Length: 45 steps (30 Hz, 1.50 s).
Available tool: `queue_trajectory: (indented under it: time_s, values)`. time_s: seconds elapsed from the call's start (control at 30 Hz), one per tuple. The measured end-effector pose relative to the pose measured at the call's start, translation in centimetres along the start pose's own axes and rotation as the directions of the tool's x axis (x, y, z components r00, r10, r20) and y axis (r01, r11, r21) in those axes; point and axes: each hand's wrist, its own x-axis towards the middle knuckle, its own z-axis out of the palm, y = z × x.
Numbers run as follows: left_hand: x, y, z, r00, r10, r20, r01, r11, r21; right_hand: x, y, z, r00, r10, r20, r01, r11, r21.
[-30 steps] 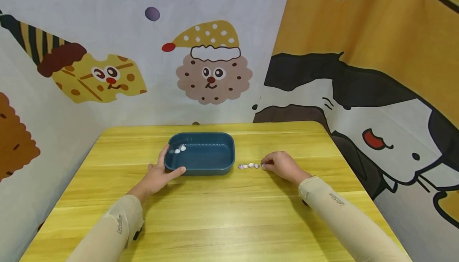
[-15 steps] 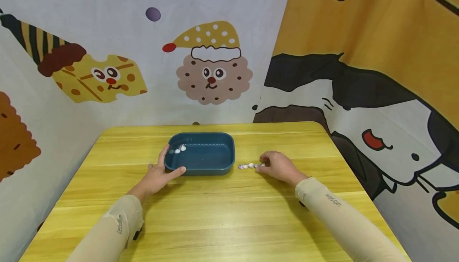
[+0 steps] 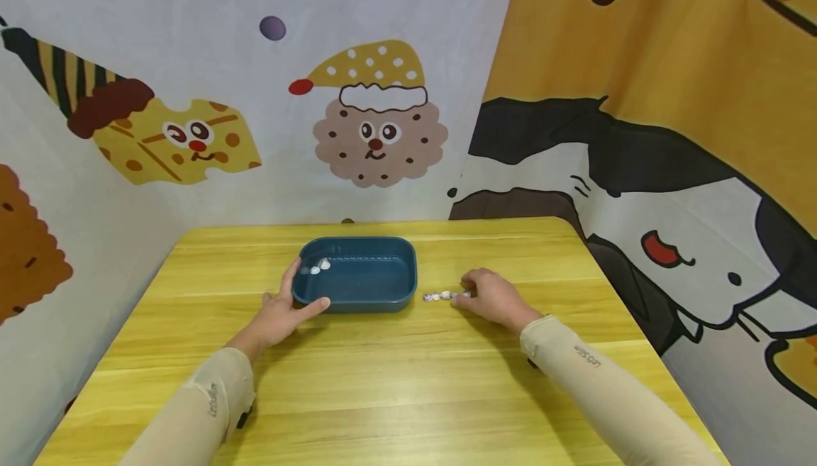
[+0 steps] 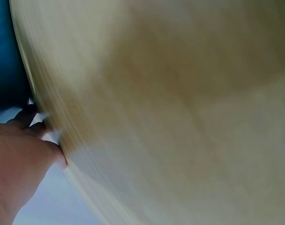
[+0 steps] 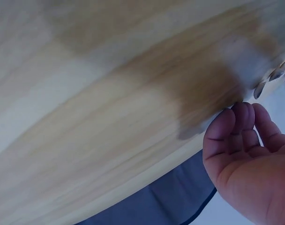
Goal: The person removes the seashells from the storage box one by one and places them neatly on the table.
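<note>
So, my left hand: spread wide at the left end of the dark-blue rectangular tray, fingers against that end, thumb stretched straight along the front wall.
Left sleeve: beige with dark lettering, slanting up from the lower left of the frame.
My right hand: right of centre, fingers bent and drawn narrow, thumb and forefinger tips at the right end of the row of small white-and-purple pieces; whether they pinch one I cannot tell.
Right sleeve: also beige and lettered, reaching in from the lower right.
Row: on the yellow wood-grain table, just beside the tray's right front corner.
Tray: mid-frame, with small white pieces inside its left end.
Change since a second ago: my right fingertips have slid left from the rightmost piece, thumb tip now by the fourth; my left hand and the tray have stayed put.
</note>
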Motion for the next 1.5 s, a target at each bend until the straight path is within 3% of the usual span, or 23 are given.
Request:
queue_trajectory:
  time_s: [0.3, 0.6, 0.9, 1.5]
  values:
    - [-0.01, -0.22, 0.03, 1.0, -0.002, 0.009, 0.003, 1.0, -0.026, -0.14, 0.77, 0.05, 1.0, -0.013, -0.009, 0.013, 1.0, 0.024]
    - [0.07, -0.36, 0.24, 1.0, -0.001, 0.006, 0.001, 1.0, -0.02, -0.24, 0.19, 0.31, 0.999, 0.03, -0.018, -0.031, 0.998, -0.057]
    - [0.08, -0.29, 0.1, 1.0, 0.005, 0.002, -0.005, 1.0, -0.026, -0.46, 0.87, -0.13, 1.0, 0.017, -0.003, -0.017, 0.999, 0.038]
    - [0.04, -0.4, 0.09, 1.0, 0.012, -0.008, -0.012, 1.0, 0.002, -0.15, 0.32, 0.45, 0.999, 0.033, 0.005, -0.032, 0.997, -0.07]
